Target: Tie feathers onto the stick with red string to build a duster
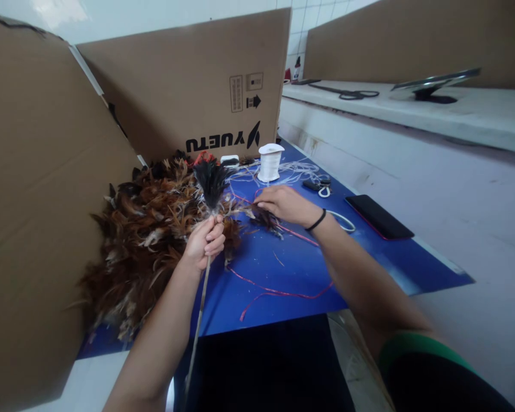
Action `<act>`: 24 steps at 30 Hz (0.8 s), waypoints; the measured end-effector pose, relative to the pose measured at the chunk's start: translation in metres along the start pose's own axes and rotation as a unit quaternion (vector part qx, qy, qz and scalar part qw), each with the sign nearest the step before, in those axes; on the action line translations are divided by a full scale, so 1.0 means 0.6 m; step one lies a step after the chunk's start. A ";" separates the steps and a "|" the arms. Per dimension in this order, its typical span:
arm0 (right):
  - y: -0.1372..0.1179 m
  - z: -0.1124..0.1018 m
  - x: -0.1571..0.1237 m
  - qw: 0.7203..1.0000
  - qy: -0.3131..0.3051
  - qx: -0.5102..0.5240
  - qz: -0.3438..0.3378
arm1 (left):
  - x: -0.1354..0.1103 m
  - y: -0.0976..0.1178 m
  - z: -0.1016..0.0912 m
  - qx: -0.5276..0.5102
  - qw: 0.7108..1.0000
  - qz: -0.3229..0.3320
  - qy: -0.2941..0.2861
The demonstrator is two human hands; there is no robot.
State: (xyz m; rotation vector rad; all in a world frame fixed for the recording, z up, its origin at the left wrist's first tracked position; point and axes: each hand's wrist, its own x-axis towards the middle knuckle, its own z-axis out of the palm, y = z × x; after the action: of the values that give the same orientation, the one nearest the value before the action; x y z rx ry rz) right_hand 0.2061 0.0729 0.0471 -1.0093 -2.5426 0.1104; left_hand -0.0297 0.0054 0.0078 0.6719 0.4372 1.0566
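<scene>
My left hand (206, 240) is closed round a thin stick (198, 320) that rises from the lower middle. A tuft of black feathers (210, 180) is bound at its top, just above my fingers. My right hand (283, 203), with a black band on the wrist, reaches over the blue mat (292, 263). Its fingers pinch a few brown feathers (264, 217) at the edge of the big pile of brown and black feathers (146, 240) on the left. A thin red string (278, 293) trails across the mat below my arms.
A white spool of string (269, 162) stands at the back with loose white strands beside it. A black phone (378, 216) lies on the mat's right side. Cardboard walls (34, 200) close in the left and back. Scissors (352, 93) lie on the far ledge.
</scene>
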 end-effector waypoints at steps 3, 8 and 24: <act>-0.014 -0.033 0.000 0.998 0.049 0.033 0.012 | 0.001 -0.002 -0.001 0.012 1.000 0.007 0.008; -0.029 -0.055 0.006 0.994 0.058 0.094 0.014 | 0.002 -0.006 -0.002 0.028 0.999 0.007 0.026; -0.007 -0.026 0.035 0.981 -0.066 0.180 0.032 | -0.003 -0.020 0.007 0.079 0.996 -0.035 0.010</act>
State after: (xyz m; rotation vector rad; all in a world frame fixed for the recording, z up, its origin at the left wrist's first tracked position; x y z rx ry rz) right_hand 0.1959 0.0828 0.0693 -0.9628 -2.4782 0.6505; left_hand -0.0197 -0.0013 0.0026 0.7812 0.5629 0.9709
